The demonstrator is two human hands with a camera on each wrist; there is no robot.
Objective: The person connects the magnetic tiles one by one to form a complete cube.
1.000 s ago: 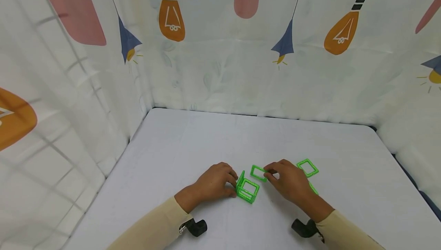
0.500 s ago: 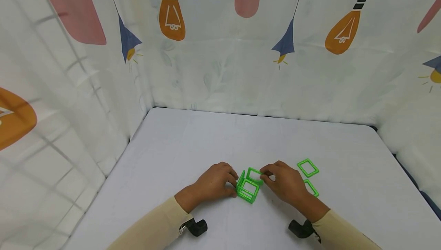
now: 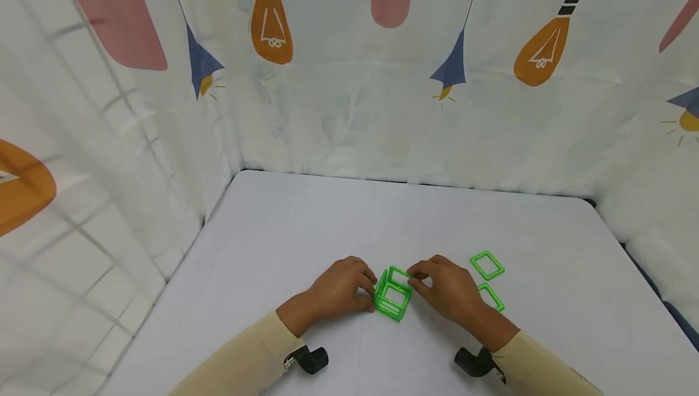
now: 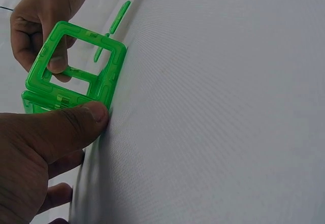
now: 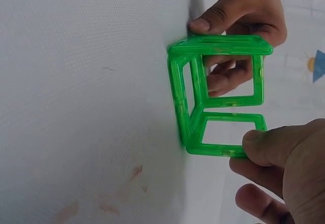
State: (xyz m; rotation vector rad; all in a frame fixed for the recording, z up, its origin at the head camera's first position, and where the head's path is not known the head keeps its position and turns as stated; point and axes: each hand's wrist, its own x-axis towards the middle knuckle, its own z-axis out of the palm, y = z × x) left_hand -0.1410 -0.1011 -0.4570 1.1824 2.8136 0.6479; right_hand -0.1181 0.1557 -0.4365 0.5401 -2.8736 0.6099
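Note:
A partly built box of green square magnetic tiles (image 5: pixel 180 102) sits on the white table, with one tile flat and others upright on its edges. My left hand (image 3: pixel 341 288) holds its left side; in the left wrist view the thumb (image 4: pixel 84 122) presses a low corner of an upright tile (image 4: pixel 91 33). Between thumb and forefinger, my right hand (image 3: pixel 445 287) pinches another green tile (image 5: pixel 221 149). That tile stands upright, its lower edge against the flat tile. A narrow gap separates it from the neighbouring upright tile in the right wrist view.
Two loose green tiles lie to the right of the box: a farther one (image 3: pixel 496 259) and a nearer one (image 3: pixel 497 298), partly behind my right hand. White printed curtains (image 3: pixel 349 123) rise behind the table (image 3: pixel 306 214) and along its sides.
My right hand has moved left with its tile, bringing it from beside the box up against the box's edge. The left hand has stayed in place.

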